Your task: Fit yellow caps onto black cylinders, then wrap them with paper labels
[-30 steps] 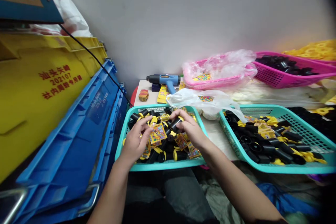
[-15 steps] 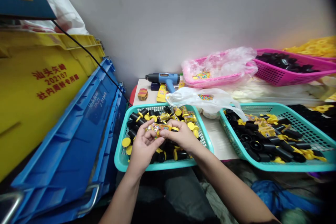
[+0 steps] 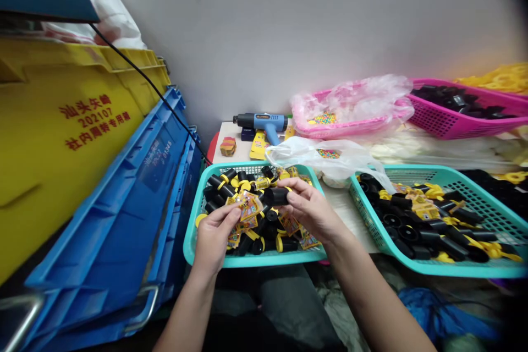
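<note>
My left hand pinches a printed yellow plastic sleeve between thumb and fingers. In my right hand is a black cylinder with a yellow end, lying sideways just right of the sleeve, its left end towards it. Both hands are over a turquoise basket. Black cylinders with yellow caps fill much of that basket, and several more printed sleeves lie among them. A loose yellow cap rests near its left side.
A second turquoise basket at right holds black cylinders and yellow parts. Behind are a blue heat gun, a white plastic bag, a pink basket and a magenta one. Yellow and blue crates stand close at left.
My hands have moved apart. The right one now holds a black cylinder, and the left a flat sleeve. More printed sleeves show in the basket. The view has shifted slightly.
</note>
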`<state>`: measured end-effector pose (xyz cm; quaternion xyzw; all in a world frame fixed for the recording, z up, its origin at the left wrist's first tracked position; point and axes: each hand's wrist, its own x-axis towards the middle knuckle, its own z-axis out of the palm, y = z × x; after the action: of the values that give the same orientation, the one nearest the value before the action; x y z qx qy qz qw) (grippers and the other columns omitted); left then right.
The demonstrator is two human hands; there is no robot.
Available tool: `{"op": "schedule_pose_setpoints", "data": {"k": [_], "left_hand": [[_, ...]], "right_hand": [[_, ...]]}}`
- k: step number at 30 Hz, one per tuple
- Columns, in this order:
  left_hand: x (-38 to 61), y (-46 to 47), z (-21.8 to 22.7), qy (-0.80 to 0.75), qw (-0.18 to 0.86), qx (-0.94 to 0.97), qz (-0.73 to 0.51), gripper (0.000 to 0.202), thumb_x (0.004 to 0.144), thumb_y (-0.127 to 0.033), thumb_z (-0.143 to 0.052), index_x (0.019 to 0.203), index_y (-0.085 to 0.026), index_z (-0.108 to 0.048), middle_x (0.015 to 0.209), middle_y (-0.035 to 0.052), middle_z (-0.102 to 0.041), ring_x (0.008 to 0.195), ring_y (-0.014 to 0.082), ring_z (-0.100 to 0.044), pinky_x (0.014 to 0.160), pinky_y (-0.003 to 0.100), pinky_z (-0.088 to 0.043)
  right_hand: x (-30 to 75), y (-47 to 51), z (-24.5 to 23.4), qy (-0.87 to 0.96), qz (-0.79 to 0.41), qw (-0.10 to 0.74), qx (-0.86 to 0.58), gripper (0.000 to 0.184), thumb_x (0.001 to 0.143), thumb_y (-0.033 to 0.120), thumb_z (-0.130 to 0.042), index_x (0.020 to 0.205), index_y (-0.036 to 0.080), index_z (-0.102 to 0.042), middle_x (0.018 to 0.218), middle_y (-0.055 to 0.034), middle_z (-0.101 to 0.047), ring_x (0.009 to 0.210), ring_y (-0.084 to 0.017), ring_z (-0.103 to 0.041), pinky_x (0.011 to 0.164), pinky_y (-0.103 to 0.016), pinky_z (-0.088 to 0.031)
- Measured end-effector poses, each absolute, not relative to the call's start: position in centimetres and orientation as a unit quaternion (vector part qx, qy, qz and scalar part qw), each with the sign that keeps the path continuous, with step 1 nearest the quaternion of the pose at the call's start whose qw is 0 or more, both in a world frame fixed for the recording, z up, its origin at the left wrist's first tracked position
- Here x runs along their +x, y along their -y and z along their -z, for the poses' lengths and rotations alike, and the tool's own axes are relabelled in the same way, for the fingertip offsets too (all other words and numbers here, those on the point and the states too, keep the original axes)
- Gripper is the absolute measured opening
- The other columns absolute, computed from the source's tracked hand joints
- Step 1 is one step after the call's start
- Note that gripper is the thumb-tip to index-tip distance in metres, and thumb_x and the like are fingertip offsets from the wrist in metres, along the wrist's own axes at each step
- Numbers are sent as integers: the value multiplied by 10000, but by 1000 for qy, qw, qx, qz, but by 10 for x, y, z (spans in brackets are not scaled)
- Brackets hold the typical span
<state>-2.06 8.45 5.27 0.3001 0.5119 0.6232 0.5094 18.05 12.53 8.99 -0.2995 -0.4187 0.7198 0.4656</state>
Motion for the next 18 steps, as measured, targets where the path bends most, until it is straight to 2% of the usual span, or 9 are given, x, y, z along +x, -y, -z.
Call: {"op": "schedule_pose_setpoints", "data": {"k": [6,14,18], "left_hand": [[-19,-84,-53,-496,504,320,-631,318,602,-397,-840,819,-172,-780,841,59,-778,785,178,-700,740,255,-557],[-22,-86,-54,-515,485,339,-620,335,619,-420,-821,833,-165,-777,844,70,-777,763,196,-707,701,271,-571],[-21,-86,-52,-508,481,350,-624,309,635,-417,-816,825,-176,-778,842,62,-777,774,186,-706,740,266,-572]], "right_hand": [[177,-126,-79,517,-675,409,-332,345,716,399,-765,949,189,-622,741,11,-649,623,-106,-630,615,-233,-517],[175,-122,-77,524,-663,407,-346,365,702,377,-773,972,178,-630,755,10,-668,643,-108,-637,638,-244,-521],[172,-123,-69,514,-675,398,-349,382,714,415,-752,979,170,-626,720,6,-668,615,-122,-643,614,-262,-519]]}}
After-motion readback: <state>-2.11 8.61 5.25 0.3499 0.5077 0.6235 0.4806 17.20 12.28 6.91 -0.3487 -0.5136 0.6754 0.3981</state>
